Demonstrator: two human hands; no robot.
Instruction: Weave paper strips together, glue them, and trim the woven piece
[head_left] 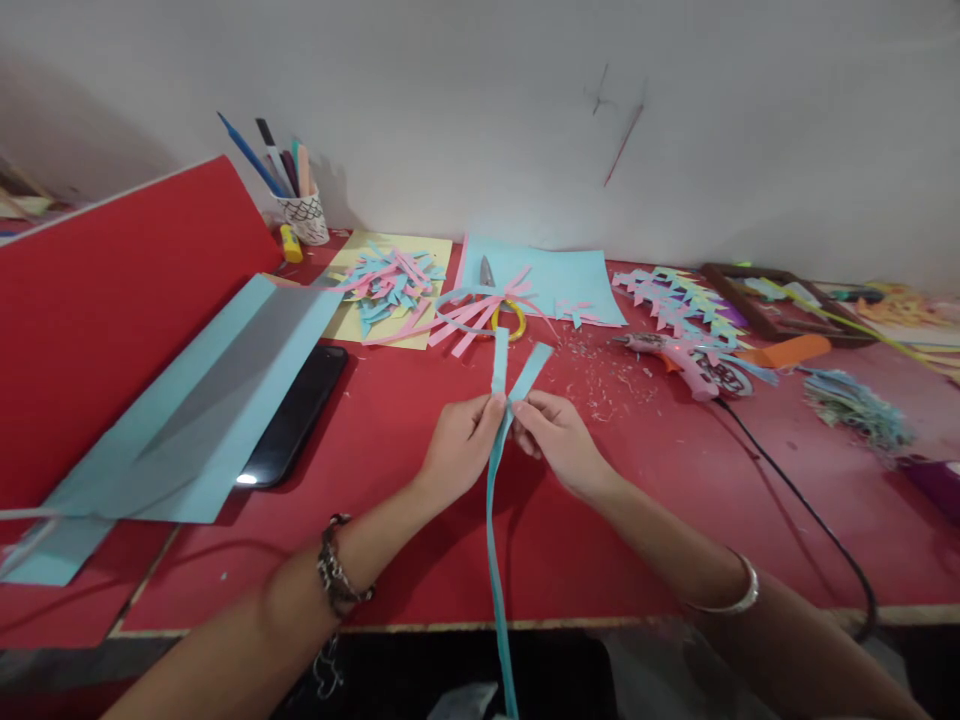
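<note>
Both hands meet over the middle of the red table. My left hand and my right hand pinch a long light-blue paper strip between fingertips. Two short ends of the strip stick up past my fingers towards the wall, while the long tail hangs down over the table's front edge. A beaded bracelet sits on my left wrist and a silver bangle on my right.
Behind the hands lie yellow-handled scissors among pink and blue strips, a blue sheet, a yellow sheet with cut pieces, and a pink glue gun with its black cord. A black phone, blue paper and pen cup are left.
</note>
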